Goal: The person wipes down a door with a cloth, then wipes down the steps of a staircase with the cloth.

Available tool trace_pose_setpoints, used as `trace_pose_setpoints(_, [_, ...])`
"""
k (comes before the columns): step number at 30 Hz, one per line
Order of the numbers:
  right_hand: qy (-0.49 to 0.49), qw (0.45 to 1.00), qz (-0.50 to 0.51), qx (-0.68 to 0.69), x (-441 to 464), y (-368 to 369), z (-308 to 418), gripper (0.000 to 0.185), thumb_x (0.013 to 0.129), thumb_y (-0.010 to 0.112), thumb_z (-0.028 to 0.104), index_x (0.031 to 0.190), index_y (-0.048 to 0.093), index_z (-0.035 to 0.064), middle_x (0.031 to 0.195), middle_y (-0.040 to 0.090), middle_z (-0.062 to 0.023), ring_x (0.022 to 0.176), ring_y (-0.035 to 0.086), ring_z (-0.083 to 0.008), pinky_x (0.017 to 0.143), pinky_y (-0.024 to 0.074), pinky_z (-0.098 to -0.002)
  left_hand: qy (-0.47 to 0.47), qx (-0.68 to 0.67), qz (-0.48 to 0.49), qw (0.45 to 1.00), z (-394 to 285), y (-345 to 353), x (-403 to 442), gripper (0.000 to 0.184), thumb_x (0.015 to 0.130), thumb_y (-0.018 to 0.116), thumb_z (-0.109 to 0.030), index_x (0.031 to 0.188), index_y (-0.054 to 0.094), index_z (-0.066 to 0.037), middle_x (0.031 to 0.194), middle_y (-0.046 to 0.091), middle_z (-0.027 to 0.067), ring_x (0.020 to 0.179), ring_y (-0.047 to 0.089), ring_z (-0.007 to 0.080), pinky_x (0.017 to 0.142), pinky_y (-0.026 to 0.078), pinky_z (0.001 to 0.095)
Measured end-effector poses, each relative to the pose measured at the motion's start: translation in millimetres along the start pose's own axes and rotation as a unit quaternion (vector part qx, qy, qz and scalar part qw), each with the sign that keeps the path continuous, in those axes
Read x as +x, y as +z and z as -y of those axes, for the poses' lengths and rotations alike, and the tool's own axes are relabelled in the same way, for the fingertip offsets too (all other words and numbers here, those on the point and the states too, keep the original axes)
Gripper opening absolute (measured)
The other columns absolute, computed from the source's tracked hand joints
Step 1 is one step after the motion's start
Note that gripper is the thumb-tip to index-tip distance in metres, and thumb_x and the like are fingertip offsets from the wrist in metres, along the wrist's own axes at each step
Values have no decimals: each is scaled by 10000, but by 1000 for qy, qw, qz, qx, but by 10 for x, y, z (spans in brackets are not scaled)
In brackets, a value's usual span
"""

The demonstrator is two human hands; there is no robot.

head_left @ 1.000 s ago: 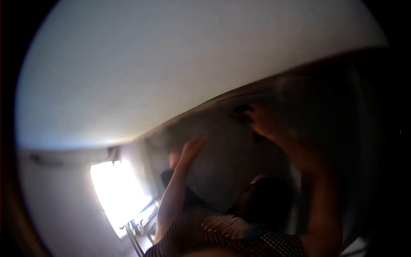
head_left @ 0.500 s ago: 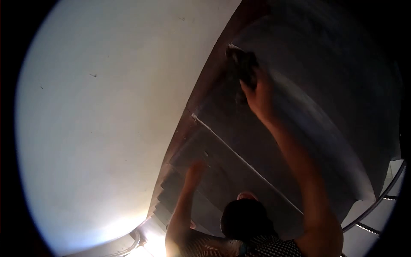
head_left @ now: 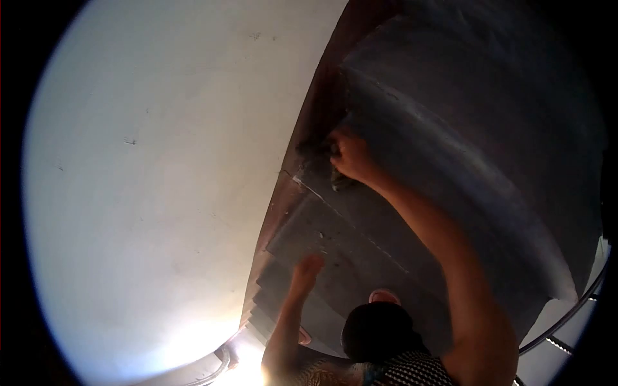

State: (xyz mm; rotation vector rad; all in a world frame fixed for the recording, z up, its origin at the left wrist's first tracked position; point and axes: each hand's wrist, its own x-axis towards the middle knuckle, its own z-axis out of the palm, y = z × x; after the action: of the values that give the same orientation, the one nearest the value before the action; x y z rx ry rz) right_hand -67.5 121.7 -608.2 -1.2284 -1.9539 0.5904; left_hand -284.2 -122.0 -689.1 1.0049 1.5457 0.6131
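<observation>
My right hand (head_left: 351, 154) is closed round a dark, crumpled rag (head_left: 341, 181) and presses it to a dark grey stair step (head_left: 399, 193), in the corner beside the wall. Part of the rag sticks out past the fingers towards the reddish-brown skirting (head_left: 275, 206). Lower down, my left hand (head_left: 309, 269) hovers over a lower step, curled into a loose fist with nothing visible in it. A few small dark bits of debris (head_left: 322, 235) lie on the step just above it.
A white wall (head_left: 161, 161) with scuff marks rises on the left. Stair steps curve down towards the bottom, where bright light falls. Pink footwear (head_left: 385, 296) shows on the step below me. A dark curved rail (head_left: 566, 318) runs at the lower right.
My right hand has brought the rag down and left, from the upper step's edge to the corner by the skirting. My left hand has shifted slightly to the right and down.
</observation>
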Motion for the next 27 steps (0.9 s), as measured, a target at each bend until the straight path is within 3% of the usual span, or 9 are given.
trace_pose_setpoints(3, [9, 965, -263, -12, 274, -415, 76, 454, 685, 651, 115, 1081, 475, -20, 1078, 490, -222, 959, 513, -380, 815, 430, -417, 43, 3, -26, 999, -4, -12, -38, 218, 843, 527, -202, 939, 600, -20, 792, 593, 27, 730, 529, 111, 674, 420, 249])
trace_pose_setpoints(5, [-2, 950, -311, 41, 642, -622, 63, 452, 671, 653, 115, 1057, 473, -34, 1089, 463, -245, 957, 504, -395, 808, 432, -431, 33, 15, -35, 999, 28, -56, -104, 231, 841, 530, -211, 944, 605, -18, 800, 601, 35, 740, 538, 117, 676, 426, 258])
trace_pose_setpoints(10, [39, 966, -245, -70, 558, 249, 395, 388, 665, 655, 124, 979, 483, -26, 1152, 398, -275, 931, 499, -418, 769, 453, -446, -4, 37, -23, 999, -213, -86, -110, 253, 871, 514, -224, 1026, 577, -33, 972, 593, 79, 872, 543, 174, 776, 414, 301])
trace_pose_setpoints(11, [62, 991, -80, -87, 302, 362, 485, 330, 673, 639, 107, 955, 511, -8, 1173, 387, -263, 916, 509, -399, 741, 464, -452, 3, 24, -28, 999, -245, -53, -82, 252, 873, 512, -221, 1026, 579, -32, 974, 595, 80, 883, 546, 176, 784, 416, 302])
trace_pose_setpoints(14, [-162, 970, 49, -173, -269, 734, 377, 326, 649, 668, 109, 950, 561, 47, 1059, 482, -158, 887, 538, -317, 679, 493, -397, 13, 57, -4, 998, -192, -42, 29, 248, 878, 502, -208, 1035, 576, -31, 984, 596, 79, 897, 550, 179, 795, 419, 303])
trace_pose_setpoints(19, [-98, 992, -30, -74, -182, 127, 495, 352, 583, 664, 28, 915, 558, 72, 998, 507, -84, 870, 534, -247, 671, 480, -372, 41, 27, -10, 999, -368, -92, 50, 254, 856, 529, -200, 1027, 577, -18, 969, 597, 77, 877, 555, 182, 788, 420, 302])
trace_pose_setpoints(21, [-83, 965, -195, -152, 13, -213, 387, 339, 604, 651, 18, 924, 550, 68, 1050, 506, -97, 880, 539, -248, 660, 491, -359, 45, -8, -8, 999, -310, -126, 72, 261, 848, 540, -199, 1024, 577, -11, 963, 597, 82, 871, 557, 185, 785, 422, 303])
trace_pose_setpoints(24, [-77, 929, -261, -252, 487, -491, 197, 286, 652, 623, 51, 926, 539, 50, 1086, 498, -117, 870, 537, -267, 617, 503, -366, 14, 19, -4, 1000, -347, -139, 65, 275, 838, 548, -207, 1020, 577, -2, 953, 597, 90, 860, 560, 190, 779, 427, 310])
trace_pose_setpoints(27, [-31, 931, -194, -307, 595, -191, -212, 244, 682, 595, 105, 911, 543, 38, 1032, 521, -129, 861, 536, -274, 554, 502, -365, 3, 60, -8, 998, -535, -74, 45, 271, 848, 527, -206, 1021, 577, -3, 958, 597, 98, 863, 563, 193, 776, 431, 312])
